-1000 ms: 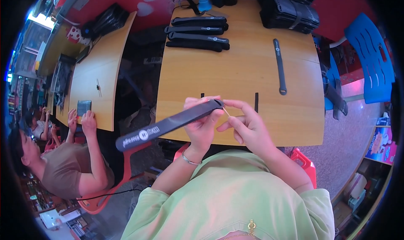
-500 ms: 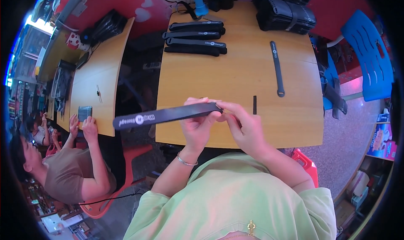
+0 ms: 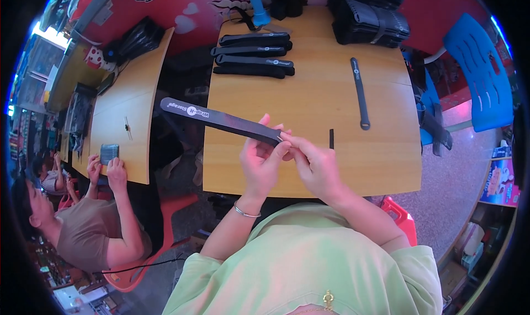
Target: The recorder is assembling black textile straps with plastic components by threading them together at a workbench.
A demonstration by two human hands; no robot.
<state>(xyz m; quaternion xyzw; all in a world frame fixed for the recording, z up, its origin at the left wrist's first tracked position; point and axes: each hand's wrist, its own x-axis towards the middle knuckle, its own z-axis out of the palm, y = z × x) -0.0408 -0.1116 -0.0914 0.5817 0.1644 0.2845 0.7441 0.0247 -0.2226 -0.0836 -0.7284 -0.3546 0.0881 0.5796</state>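
Observation:
A long flat black strap (image 3: 215, 119) with white print sticks out to the left and up from my hands, over the wooden table (image 3: 309, 105). My left hand (image 3: 262, 163) grips its near end from below. My right hand (image 3: 312, 160) pinches that same end at the tip, fingers closed. Both hands sit above the table's near edge. A small short black piece (image 3: 331, 138) lies on the table just beyond my right hand.
Several black straps (image 3: 254, 55) lie stacked at the far left of the table. A single thin strap (image 3: 360, 94) lies to the right. Black bundles (image 3: 372, 17) sit at the far edge. A blue chair (image 3: 477, 72) stands right. Another person (image 3: 88, 227) sits at the left table.
The strap's free end has swung upward and away, from pointing left and down to pointing up-left. My hands stayed near the table's front edge, still holding its near end.

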